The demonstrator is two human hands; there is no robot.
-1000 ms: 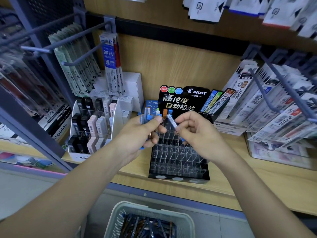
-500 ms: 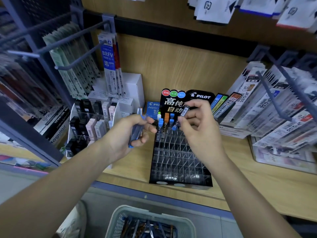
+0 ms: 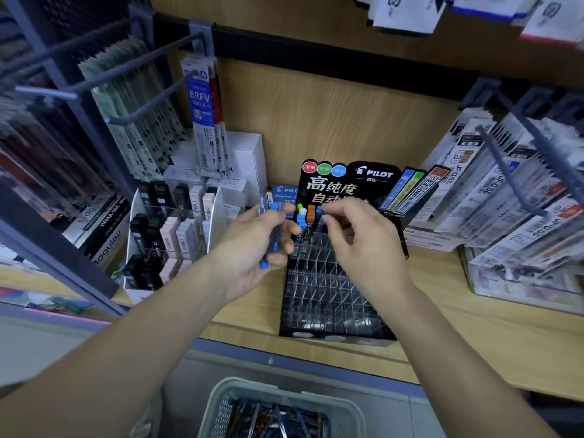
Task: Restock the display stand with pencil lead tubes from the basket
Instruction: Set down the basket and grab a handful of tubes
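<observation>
Left grip: my left hand (image 3: 252,252), just left of frame centre, is curled round a bundle of pencil lead tubes (image 3: 272,238) with blue caps, held roughly upright just beside the stand's back-left corner.
Right grip: my right hand (image 3: 363,251) hovers over the back rows of the display stand (image 3: 331,298), fingers (image 3: 344,210) bent toward the slots. I cannot tell whether they pinch a tube or nothing.
Stand: black with clear slots, at frame centre on the wooden shelf (image 3: 474,327), its PILOT header card (image 3: 347,181) against the back wall.
Stocked tubes: a few with blue, green and orange caps (image 3: 305,216) stand in the back-left slots, between my two hands.
Basket: the pale basket (image 3: 252,384) is at bottom centre of the frame, below the shelf edge, with loose tubes (image 3: 271,418) lying in it.
Neighbours: an eraser rack (image 3: 164,235) sits left of the stand, and refill packs (image 3: 202,115) hang at upper left.
</observation>
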